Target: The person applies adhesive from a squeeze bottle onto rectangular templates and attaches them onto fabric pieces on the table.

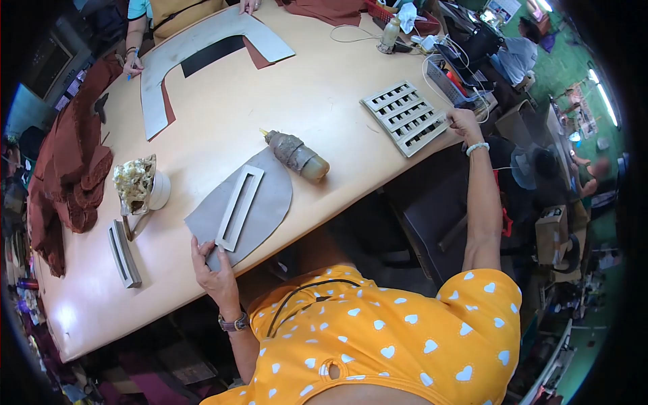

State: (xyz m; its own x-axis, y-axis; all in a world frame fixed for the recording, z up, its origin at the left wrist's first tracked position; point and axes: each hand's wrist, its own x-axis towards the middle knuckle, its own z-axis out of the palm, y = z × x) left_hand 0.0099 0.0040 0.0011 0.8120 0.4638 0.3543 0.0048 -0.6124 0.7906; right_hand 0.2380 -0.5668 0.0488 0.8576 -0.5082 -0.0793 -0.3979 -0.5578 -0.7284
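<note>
My left hand [217, 278] rests at the table's near edge, fingers apart, on the lower end of a grey leather-like piece [273, 192] with one rounded end. Its thumb touches the bottom corner of a narrow rectangular frame [229, 237] lying on that piece. My right hand [464, 124] is stretched out to the right, its fingers closed at the near right corner of a pale slotted panel [388, 101]. A wrapped bottle-like object [293, 152] with a yellowish tip lies against the grey piece's upper edge.
On the left stand a white cup [160, 191], a yellowish crusted container [135, 182] and a slotted metal bar [123, 255]. Brown material [67, 169] is heaped beyond. Across the table [331, 88], another person's hands touch a large curved white template [158, 81]. A basket [445, 77] and cables sit far right.
</note>
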